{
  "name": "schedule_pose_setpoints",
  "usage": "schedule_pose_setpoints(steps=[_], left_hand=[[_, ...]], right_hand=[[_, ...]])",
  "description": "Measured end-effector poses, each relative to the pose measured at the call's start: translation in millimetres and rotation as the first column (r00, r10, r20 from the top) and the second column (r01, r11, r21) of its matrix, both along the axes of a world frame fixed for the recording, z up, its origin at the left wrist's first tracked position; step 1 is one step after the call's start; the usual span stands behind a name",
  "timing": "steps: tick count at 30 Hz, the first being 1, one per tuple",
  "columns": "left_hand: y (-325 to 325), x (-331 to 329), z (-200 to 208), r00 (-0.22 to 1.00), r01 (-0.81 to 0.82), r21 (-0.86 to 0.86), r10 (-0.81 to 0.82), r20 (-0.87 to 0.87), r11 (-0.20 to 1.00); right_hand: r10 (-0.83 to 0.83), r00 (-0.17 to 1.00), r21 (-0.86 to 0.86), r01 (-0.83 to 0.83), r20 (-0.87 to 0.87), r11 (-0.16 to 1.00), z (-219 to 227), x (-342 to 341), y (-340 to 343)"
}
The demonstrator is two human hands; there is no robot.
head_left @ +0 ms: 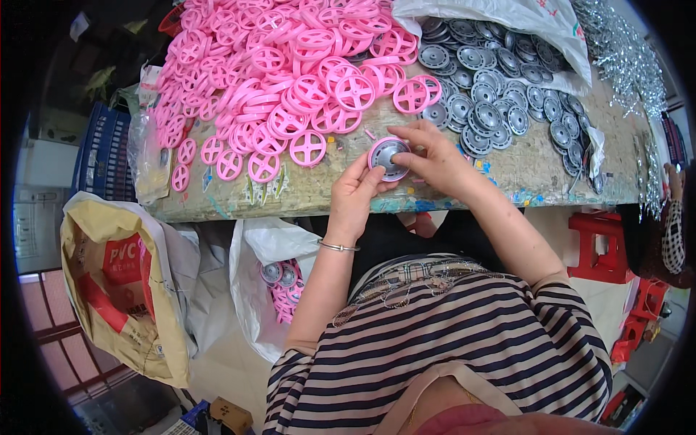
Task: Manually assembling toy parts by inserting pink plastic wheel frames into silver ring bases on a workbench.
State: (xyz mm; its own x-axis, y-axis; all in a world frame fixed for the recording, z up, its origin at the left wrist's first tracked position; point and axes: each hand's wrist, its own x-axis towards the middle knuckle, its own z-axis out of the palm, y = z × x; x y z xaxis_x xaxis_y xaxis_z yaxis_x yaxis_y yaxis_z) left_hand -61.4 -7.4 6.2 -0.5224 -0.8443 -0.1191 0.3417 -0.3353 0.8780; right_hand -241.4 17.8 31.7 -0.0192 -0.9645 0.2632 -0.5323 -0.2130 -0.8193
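A workshop, going by its rough, paint-flecked wooden bench (pixel 616 159) from ten to two o'clock: loose pink spoked rings (pixel 290 80) lie heaped in bulk at eleven, grey discs (pixel 486 116) between one and two; a big open sack (pixel 109 210) stands at eight, red stools (pixel 594 223) at three

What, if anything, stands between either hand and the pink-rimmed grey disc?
Nothing visible. The left hand holds the pink-rimmed grey disc by its edge, and the right hand touches its face directly. The pink spoked rings and loose grey discs lie beyond, not between.
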Motion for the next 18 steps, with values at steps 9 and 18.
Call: schedule_pose_setpoints(steps=[9,18], left_hand=[[4,2,-4,0.999,-0.028,-0.074,0.031,0.038,0.997],[11,-5,-5,0.980,-0.126,-0.153,0.147,0.137,0.980]], right_hand=[[-0.019,0.949,0.355,-0.100,0.316,0.930,8,8,8],[-0.020,0.984,0.314,-0.037,0.177,0.949,2,11,2]])
